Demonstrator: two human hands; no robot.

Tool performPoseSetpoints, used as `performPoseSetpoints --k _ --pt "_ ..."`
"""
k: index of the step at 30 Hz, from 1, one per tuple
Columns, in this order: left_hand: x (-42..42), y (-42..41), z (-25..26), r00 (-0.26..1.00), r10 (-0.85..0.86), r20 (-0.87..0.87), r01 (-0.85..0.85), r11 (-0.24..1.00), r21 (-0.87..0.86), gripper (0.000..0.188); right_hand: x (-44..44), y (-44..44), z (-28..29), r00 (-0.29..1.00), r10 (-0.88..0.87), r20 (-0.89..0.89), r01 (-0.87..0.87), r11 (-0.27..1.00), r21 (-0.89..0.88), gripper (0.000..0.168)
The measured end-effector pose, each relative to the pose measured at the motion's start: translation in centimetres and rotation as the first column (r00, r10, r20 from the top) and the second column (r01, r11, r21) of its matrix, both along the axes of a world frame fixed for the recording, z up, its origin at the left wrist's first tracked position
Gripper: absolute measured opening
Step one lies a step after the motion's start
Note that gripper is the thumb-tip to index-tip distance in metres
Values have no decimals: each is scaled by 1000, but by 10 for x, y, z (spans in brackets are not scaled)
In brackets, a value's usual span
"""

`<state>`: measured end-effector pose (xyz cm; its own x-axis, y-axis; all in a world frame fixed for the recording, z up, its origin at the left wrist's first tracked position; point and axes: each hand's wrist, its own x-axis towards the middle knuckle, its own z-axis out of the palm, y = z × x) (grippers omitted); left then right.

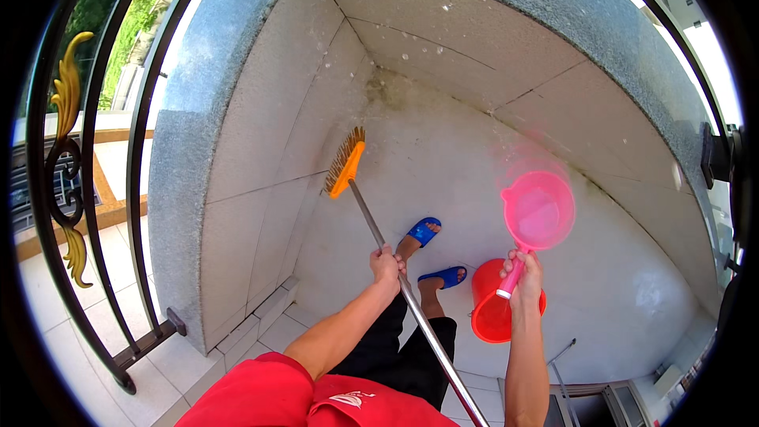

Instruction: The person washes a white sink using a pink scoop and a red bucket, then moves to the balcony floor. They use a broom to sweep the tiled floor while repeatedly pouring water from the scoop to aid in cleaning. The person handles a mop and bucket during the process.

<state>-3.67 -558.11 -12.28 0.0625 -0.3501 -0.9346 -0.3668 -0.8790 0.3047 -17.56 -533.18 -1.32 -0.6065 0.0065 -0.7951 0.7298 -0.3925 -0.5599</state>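
My left hand (388,265) is closed around the metal pole of a long-handled floor brush (350,169). Its orange head with stiff brown bristles is near the foot of the left tiled wall. My right hand (525,276) grips the handle of a pink plastic water dipper (538,210), whose round bowl is raised in front of me. Below and partly behind my right hand stands a red plastic bucket (495,314); how much it holds cannot be told. Water drops show against the far wall, towards the corner.
Tiled parapet walls (415,24) with grey stone tops meet at a corner with dark green stains (385,86). Black metal railings (92,154) stand at the left. My feet in blue slippers (424,231) are beside the pole. A thin metal pole (562,379) lies at the lower right.
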Motion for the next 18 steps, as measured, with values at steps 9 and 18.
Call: performPoseSetpoints --k 9,18 --pt "44 37 -5 986 -140 86 135 989 62 26 71 104 1 997 39 67 -66 872 485 18" --pt "-5 24 -20 971 -235 45 237 971 -35 29 -56 -105 -7 840 511 -181 -190 591 784 45"
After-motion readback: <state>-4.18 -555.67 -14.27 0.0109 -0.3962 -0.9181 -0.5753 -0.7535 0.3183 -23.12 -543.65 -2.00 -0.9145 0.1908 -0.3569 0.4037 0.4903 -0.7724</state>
